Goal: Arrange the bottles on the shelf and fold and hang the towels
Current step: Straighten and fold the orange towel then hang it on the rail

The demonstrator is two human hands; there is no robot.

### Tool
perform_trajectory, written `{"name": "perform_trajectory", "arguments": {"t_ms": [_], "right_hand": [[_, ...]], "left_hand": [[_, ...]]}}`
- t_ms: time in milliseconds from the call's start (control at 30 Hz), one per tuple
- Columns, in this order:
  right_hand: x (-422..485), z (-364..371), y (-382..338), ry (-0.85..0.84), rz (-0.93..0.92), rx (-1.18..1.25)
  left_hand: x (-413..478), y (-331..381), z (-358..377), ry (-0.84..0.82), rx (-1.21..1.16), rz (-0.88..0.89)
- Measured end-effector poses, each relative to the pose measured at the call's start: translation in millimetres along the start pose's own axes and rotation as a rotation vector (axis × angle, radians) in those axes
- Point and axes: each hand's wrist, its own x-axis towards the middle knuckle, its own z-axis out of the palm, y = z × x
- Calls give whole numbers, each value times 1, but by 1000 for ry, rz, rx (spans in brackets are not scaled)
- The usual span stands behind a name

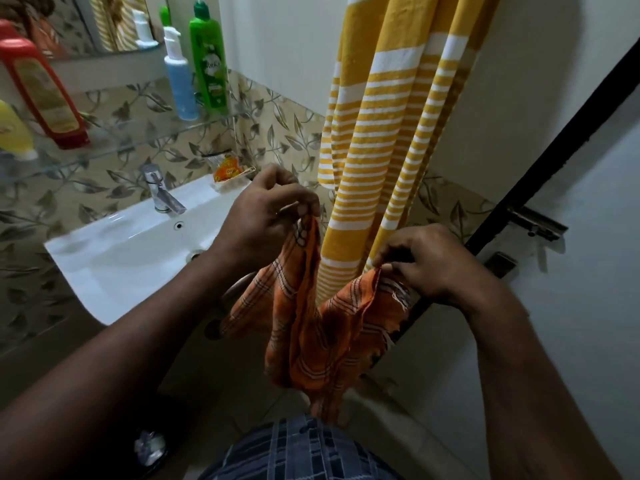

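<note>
Left hand, right hand, pinching towel, corners perhaps

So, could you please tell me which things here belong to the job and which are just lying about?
Job: orange towel, pinched by the left hand and right hand; yellow striped towel, hanging; green bottle, blue bottle, red bottle and yellow bottle on the glass shelf.
Lying about: sink, tap, orange packet, door bolt.

The yellow striped towel runs off the top edge, the yellow bottle off the left.
</note>
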Motion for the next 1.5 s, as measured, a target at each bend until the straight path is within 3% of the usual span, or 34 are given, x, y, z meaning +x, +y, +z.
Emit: {"name": "perform_trajectory", "arguments": {"t_ms": [167,333,500,633,800,967,1067,1200,1500], "right_hand": [[2,-10,-31,116,-392,197],[20,-3,-42,189,-395,451],[28,11,-38,116,-334,620],[25,16,-44,86,-355,681],[26,31,-53,266,-265,691],[26,49,-62,472,-214,582],[25,51,-63,515,-225,510],[27,51,-63,570,-213,407],[28,57,-67,590,-305,115]], "left_hand": [[4,19,-6,-125,-543,-109],[10,29,-11,-243,-771,-68],[14,24,-15,-268,-689,-33],[15,19,-9,-124,-582,-27],[13,14,7,118,-368,-23],[6,22,21,255,-327,-124],[2,25,23,279,-291,-232],[-3,33,24,296,-463,-454],[2,33,23,163,-443,-533]]}}
